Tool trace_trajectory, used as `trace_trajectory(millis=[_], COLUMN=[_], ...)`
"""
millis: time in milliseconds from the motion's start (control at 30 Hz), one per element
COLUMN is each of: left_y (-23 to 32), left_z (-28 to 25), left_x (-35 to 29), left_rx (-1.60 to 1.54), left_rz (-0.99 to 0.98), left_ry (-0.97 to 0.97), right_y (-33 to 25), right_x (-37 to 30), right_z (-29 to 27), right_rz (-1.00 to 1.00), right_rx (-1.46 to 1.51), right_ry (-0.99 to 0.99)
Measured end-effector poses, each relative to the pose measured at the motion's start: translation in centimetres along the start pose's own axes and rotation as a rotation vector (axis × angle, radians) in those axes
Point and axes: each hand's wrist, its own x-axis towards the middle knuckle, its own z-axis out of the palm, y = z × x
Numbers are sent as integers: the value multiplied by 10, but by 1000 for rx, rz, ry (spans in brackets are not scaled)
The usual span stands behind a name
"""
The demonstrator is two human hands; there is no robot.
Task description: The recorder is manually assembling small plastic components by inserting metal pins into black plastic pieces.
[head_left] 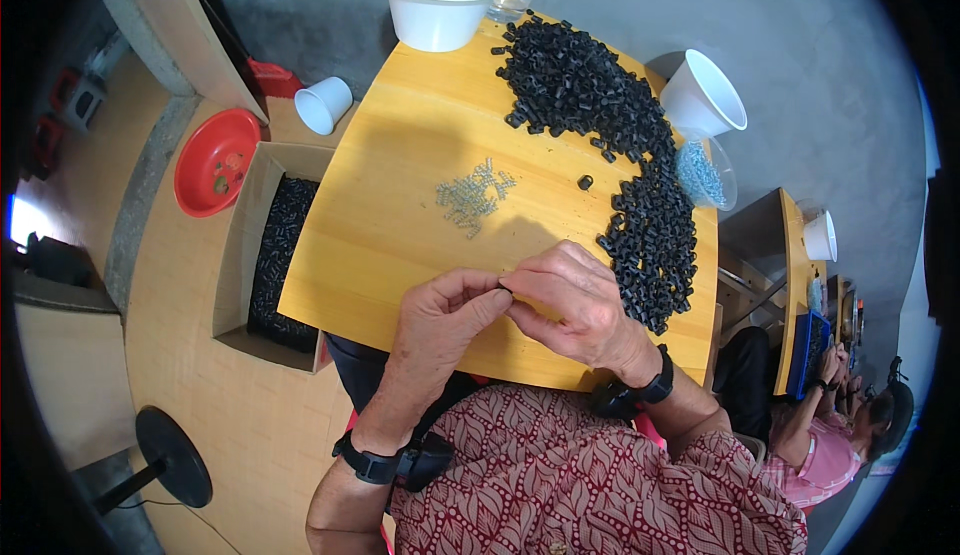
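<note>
Piece [506, 292] (small, dark) pinched in grip of left hand [436, 323] and right hand [575, 300], frame centre; metal bits [468, 200] above, black parts [575, 75] upper right on desk [370, 265].

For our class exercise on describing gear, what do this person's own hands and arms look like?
The left hand and right hand are bare, without gloves. A black left wristband and black right wristband each carry a black boxy module. The forearms are uncovered below a short-sleeved maroon shirt with a pale leaf pattern.

open tabletop [350, 255] left, black heap [647, 137] blocking right, silver pieces [468, 198] mid-table
</note>
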Motion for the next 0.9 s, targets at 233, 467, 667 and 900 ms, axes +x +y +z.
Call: trace_trajectory(millis=[233,467,667,900], left_y=[3,9,11,10], left_z=[-1,-5,-20,-19], left_x=[0,0,7,8], left_rx=[18,163,162,108], left_rz=[-4,67,202,178], left_ry=[53,169,315,318], right_y=[1,16,42,50], right_x=[3,14,28,24], right_z=[7,7,21,29], right_rz=[-4,34,19,3], right_rx=[3,129,-56,-172], right_ry=[20,-90,-109,-207])
